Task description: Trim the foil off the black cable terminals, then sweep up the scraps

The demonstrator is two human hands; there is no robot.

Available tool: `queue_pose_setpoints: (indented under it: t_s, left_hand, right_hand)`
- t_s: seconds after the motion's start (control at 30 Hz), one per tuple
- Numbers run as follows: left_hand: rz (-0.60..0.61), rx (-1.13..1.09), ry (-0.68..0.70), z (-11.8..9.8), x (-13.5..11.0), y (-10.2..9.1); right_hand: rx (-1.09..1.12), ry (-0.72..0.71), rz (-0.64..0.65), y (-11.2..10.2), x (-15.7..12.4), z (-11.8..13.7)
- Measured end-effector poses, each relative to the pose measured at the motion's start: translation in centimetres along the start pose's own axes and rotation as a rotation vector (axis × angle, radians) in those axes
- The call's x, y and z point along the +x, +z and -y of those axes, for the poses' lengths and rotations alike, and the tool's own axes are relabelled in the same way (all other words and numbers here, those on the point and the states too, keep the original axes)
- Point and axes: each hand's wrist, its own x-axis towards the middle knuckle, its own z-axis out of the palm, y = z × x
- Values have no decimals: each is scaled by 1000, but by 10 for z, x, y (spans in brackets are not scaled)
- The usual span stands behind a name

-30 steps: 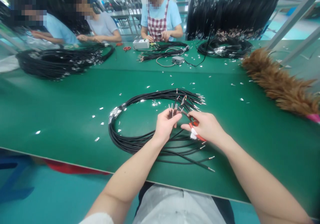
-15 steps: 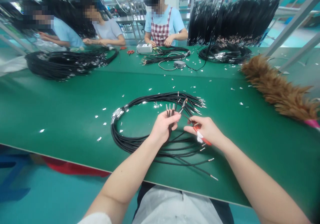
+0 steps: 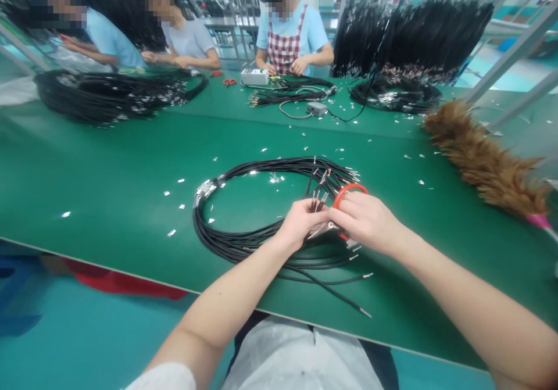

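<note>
Under and left of the left hand [image 3: 300,225], pinching cable ends [image 3: 319,201], lies the cable coil [image 3: 226,240]; right hand [image 3: 370,220] grips red-handled scissors [image 3: 350,186].

Long smooth green counter [image 3: 108,175] — middle: looped bundle of thin black cables [image 3: 226,240], small white paper-like scraps [image 3: 172,233] strewn about; far left: heaped black cable coil [image 3: 108,96]; right: brown feathery duster [image 3: 483,154].

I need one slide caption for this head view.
Left hand grips black cable ends; right hand holds red-handled scissors over a green table.
</note>
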Motion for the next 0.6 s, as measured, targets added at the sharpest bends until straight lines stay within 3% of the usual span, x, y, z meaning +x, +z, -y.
queue_pose_setpoints:
  t_s: [0.13, 0.23, 0.3, 0.4, 0.5, 0.53, 0.6]
  left_hand:
    - [-1, 127, 92, 5, 2, 0]
    - [70, 243, 85, 3, -1, -1]
    - [146, 283, 51, -1, -6, -2]
    - [273, 273, 15, -8, -12, -4]
    - [291, 171, 2, -11, -14, -8]
    - [256, 117, -1, -11, -13, -9]
    - [179, 25, -15, -11, -11, -11]
  right_hand:
    - [-38, -5, 96, -6, -3, 9]
    - [141, 106, 169, -9, -7, 14]
    - [427, 329, 211, -10, -10, 15]
    - [1113, 746, 253, -7, -14, 16]
    - [1671, 957, 210, 0, -15, 19]
    - [1700, 990, 177, 2, -15, 20]
    - [1468, 999, 69, 5, -13, 21]
